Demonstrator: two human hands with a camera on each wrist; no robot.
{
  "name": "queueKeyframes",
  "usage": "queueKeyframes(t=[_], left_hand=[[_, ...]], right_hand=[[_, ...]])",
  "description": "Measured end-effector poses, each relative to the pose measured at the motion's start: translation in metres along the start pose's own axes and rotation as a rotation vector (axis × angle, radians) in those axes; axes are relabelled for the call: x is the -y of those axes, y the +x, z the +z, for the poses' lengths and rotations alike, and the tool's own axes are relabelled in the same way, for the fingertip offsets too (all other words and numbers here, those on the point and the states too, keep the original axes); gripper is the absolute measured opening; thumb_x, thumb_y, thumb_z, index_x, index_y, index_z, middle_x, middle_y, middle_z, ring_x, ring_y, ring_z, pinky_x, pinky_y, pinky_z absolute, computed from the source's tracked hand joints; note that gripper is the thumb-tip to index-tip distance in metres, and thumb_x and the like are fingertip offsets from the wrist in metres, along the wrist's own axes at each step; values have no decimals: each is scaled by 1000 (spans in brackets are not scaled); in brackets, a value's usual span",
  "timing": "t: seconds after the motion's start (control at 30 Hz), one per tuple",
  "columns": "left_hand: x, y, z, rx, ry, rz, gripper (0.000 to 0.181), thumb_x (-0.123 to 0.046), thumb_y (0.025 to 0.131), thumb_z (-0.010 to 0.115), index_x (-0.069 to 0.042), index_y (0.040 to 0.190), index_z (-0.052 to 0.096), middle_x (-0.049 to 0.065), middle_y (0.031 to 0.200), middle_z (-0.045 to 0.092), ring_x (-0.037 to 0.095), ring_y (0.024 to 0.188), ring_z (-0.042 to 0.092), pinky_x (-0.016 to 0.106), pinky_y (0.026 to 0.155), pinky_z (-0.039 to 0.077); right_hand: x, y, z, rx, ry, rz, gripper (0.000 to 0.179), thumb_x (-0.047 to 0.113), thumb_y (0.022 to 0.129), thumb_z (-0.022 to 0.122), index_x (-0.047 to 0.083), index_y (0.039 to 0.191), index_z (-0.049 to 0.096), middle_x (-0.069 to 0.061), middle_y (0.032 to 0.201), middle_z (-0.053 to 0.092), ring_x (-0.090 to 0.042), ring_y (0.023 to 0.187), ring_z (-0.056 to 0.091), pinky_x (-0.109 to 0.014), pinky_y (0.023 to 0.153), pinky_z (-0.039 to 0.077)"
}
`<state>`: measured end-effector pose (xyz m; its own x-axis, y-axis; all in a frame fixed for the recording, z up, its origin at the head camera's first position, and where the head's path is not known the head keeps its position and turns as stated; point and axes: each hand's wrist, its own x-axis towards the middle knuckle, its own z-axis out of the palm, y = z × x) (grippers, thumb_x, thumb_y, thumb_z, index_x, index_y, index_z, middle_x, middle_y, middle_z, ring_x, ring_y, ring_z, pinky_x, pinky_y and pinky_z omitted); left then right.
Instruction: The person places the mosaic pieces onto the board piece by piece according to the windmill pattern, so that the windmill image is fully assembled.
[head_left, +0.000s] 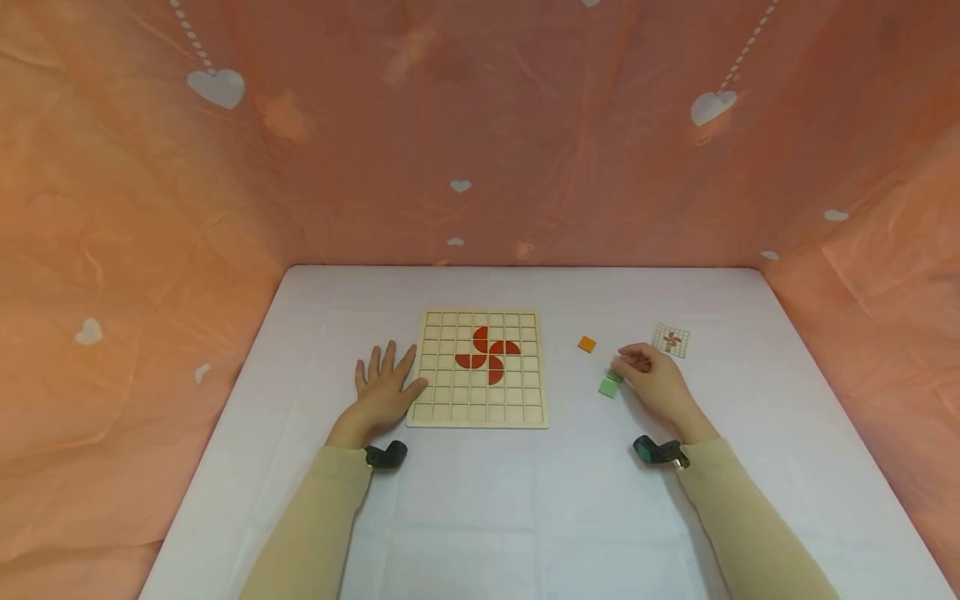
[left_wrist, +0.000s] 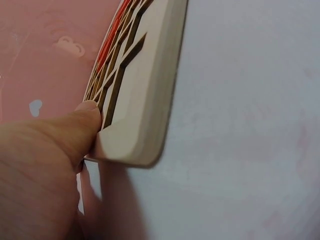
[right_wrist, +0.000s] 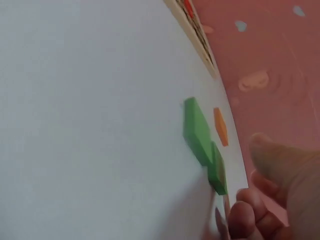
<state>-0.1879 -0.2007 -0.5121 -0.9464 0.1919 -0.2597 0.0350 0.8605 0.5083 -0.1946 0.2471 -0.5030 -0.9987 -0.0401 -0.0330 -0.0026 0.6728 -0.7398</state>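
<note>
A pale wooden grid board [head_left: 442, 412] lies flat, with several red curved pieces [head_left: 470, 361] in its cells forming a pinwheel. My left hand [head_left: 382, 398] rests at the board's left side with fingers spread. Its thumb [left_wrist: 82, 120] touches the board's edge in the left wrist view. My right hand [head_left: 660, 385] is over the table right of the board, beside two green square tiles [head_left: 608, 387]. Its fingers [right_wrist: 245, 212] curl loosely and the thumb stands apart from them, with nothing visible between. One green tile [right_wrist: 217, 172] lies right by the fingers, against the other.
An orange square tile [head_left: 587, 344] lies between the board and my right hand. Behind that hand is a small card [head_left: 671, 340] printed with a grid and pinwheel. A white cloth [head_left: 480, 517] covers the table, and peach fabric with hearts [head_left: 495, 142] hangs around it.
</note>
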Motion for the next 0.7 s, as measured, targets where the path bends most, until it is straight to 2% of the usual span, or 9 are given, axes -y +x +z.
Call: queueKeyframes(t=[0.13, 0.4, 0.7], left_hand=[[1, 0, 1, 3, -4, -2, 72, -49, 101, 40, -16, 157, 10, 18, 159, -14, 36, 141, -25, 56, 105, -23], [2, -1, 1, 6, 12, 1, 71, -48, 101, 40, -14, 157, 10, 19, 159, -13, 37, 141, -25, 56, 105, -23], [-1, 0, -2, 3, 4, 5, 71, -47, 101, 40, -14, 157, 11, 19, 159, -13, 37, 141, -25, 56, 105, -23]], right_hand=[[-5, -5, -3, 13, -1, 15, 40, 34, 93, 66, 3, 118, 61, -11, 103, 63, -22, 90, 54, -33, 79, 44], [-8, -12, -1, 31, 28, 118, 38, 37, 93, 65, 6, 114, 62, -9, 99, 61, -22, 87, 51, -33, 76, 41], [-7, -10, 2, 3, -57, 90, 29, 27, 93, 66, 4, 112, 64, -10, 95, 54, -23, 86, 48, -34, 74, 38]])
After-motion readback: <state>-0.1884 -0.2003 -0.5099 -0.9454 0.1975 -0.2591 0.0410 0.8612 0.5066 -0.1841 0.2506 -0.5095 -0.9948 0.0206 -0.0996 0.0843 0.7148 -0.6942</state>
